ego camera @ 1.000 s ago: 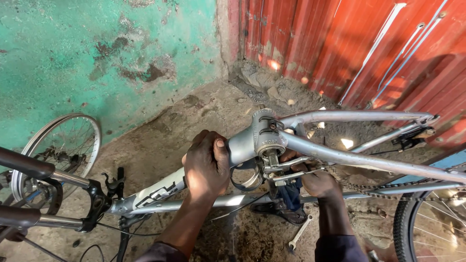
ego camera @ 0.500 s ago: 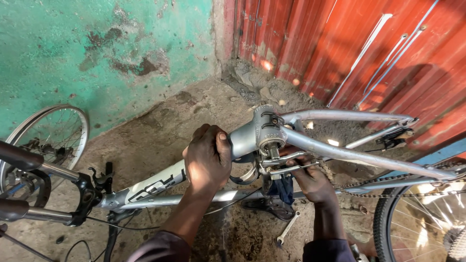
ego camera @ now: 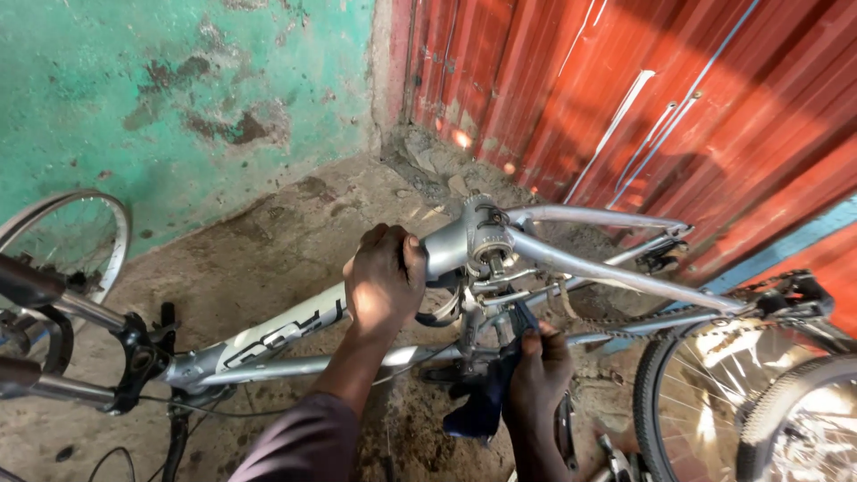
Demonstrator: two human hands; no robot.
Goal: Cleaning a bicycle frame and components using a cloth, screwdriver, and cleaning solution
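Silver bicycle frame (ego camera: 295, 335), upside down: left hand (ego camera: 386, 286) clamped on tube; right hand (ego camera: 538, 375) gripping blue rag (ego camera: 482, 402) below bottom bracket (ego camera: 489, 236) (cranks absent, chain slack); work looks midway.

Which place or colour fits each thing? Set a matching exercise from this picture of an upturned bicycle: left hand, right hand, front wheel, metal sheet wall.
Things:
1. left hand
2. right hand
3. front wheel
4. metal sheet wall

Descriptions:
A. red and ribbed
B. at the far left, by the green wall
C. gripping the silver frame tube
D. below the bottom bracket, with a dark cloth

Pairs: 1-C, 2-D, 3-B, 4-A
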